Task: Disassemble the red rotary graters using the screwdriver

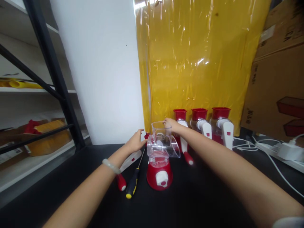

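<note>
In front of me on the black table stands a rotary grater (159,171) with a red base, a white knob and a clear body. Its clear square hopper (161,129) points up. My left hand (136,141) is just left of the clear body, fingers apart and holding nothing visible. My right hand (172,124) is at the hopper's upper right edge; its fingertips are partly hidden, and I cannot tell whether they grip. Below my left hand lie a white crank handle (130,161) with a red grip and a screwdriver (133,183) with a black and yellow handle.
Behind my right arm stand several red and white graters (220,123) with cranks. White cables and a power strip (291,152) lie at the right, below a large cardboard box (277,69). A yellow plastic curtain (197,57) hangs behind. Shelving with a black frame (47,53) borders the left.
</note>
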Motion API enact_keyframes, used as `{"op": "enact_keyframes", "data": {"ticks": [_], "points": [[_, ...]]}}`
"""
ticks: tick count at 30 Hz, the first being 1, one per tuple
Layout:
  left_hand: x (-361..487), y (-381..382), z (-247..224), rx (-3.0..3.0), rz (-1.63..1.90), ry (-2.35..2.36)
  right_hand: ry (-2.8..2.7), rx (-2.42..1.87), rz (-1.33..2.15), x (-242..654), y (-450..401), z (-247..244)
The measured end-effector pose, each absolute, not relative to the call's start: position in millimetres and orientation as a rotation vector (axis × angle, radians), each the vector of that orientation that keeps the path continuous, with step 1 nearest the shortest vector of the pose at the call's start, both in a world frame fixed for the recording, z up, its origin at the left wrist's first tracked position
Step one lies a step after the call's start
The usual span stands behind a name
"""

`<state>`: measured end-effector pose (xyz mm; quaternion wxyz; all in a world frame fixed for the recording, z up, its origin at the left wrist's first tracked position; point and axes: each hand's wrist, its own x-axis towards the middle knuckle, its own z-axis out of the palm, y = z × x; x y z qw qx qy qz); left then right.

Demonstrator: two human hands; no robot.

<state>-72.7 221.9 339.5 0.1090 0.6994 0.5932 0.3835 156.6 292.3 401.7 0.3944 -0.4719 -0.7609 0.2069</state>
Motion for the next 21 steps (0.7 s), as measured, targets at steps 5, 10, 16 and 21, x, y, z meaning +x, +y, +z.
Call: {"op": "enact_keyframes", "data": {"ticks": [5,10,16,21], "points": [[-58.3,138.0,341.5,2.109,0.93,1.599,-1.782,-0.93,0.769,181.2,244.6,431.4],[-31.8,78.1,333.7,2.175,0.698,1.737,-1.948,-0.74,0.446,182.4,188.6,441.4],[-8.2,68.8,334.4,2.366,0.419,2.03,-2.072,-0.869,0.259,169.8,166.6,431.8],[-7.6,73.9,334.8,2.396,0.403,1.984,-2.069,-0.898,0.204,168.2,167.4,429.8]]}}
